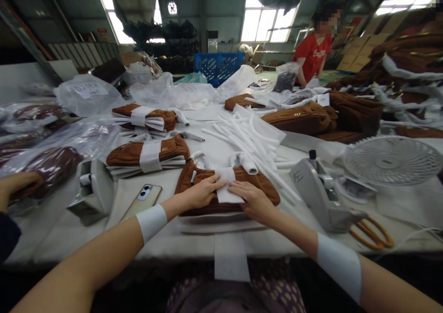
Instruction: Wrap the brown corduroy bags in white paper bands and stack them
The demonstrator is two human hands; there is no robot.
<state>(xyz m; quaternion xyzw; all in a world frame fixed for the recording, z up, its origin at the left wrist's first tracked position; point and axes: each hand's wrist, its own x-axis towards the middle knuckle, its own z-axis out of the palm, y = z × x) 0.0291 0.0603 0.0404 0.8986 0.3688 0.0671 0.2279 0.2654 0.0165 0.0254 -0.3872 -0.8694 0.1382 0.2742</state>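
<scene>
A brown bag [266, 184] lies in front of me on white sheets [221, 225]. Across its middle runs a white paper strip [226, 191]; another white strip [231, 257] hangs over the table's front edge below. My left hand [202, 191] rests on the bag, its fingertips on the strip's left side. From the right, my right hand [254, 200] lays its spread fingers on the strip. Both hands are open and press from above. Behind the bag's top edge, a white wrapped roll [248, 163] sticks up.
Left are a tape dispenser [92, 191], a phone [142, 200], banded brown bags [148, 154] and another person's hand [24, 184]. Right are a second dispenser [318, 193], orange-handled scissors [374, 232] and a fan [392, 158]. White tubes [245, 138] lie behind; a person in red [313, 50] stands farther back.
</scene>
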